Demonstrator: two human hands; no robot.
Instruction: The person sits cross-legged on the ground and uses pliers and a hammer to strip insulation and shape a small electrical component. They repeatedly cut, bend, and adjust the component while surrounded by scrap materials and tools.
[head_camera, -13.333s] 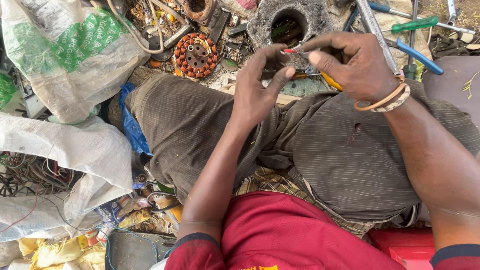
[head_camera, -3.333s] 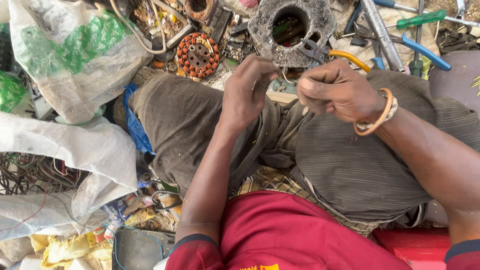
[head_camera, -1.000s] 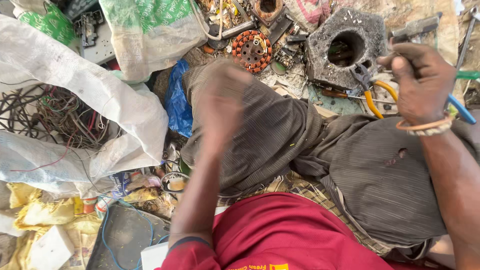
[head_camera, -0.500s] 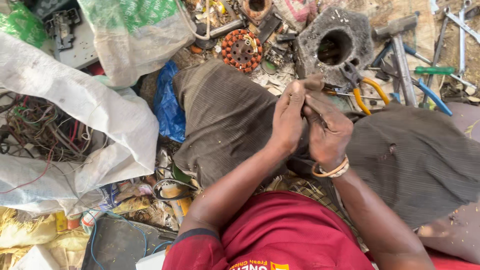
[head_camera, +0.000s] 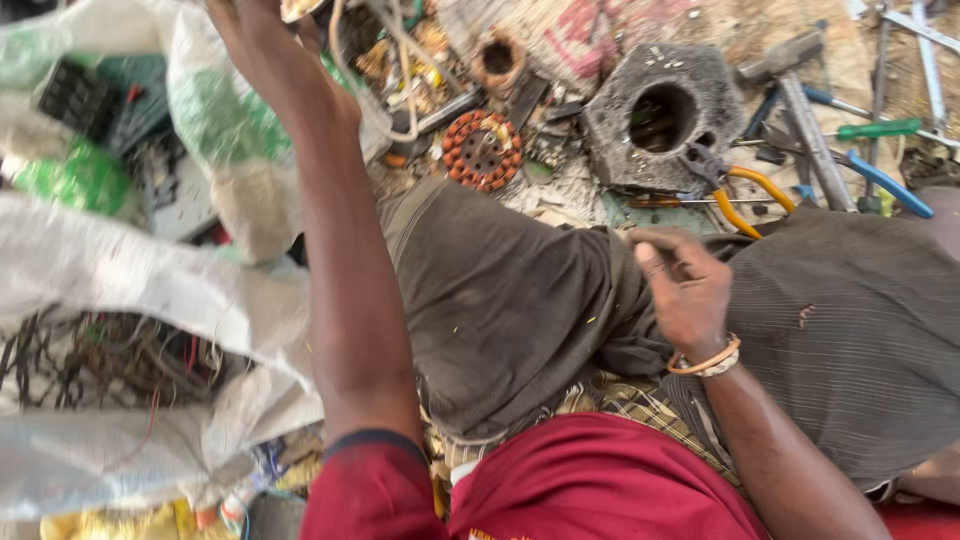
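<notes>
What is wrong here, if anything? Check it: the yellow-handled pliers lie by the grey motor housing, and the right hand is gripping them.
One thing is wrong. The head view shows the right hand resting on the trouser leg, apart from the yellow-handled pliers. The pliers do lie by the grey motor housing, untouched.

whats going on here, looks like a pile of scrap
A person sits on the ground among scrap parts. Their left hand reaches up and forward toward a white woven sack; what it grips is cut off by the frame edge. Their right hand rests empty on their lap. Yellow-handled pliers lie beside a grey metal housing, with a copper-wound stator nearby.
</notes>
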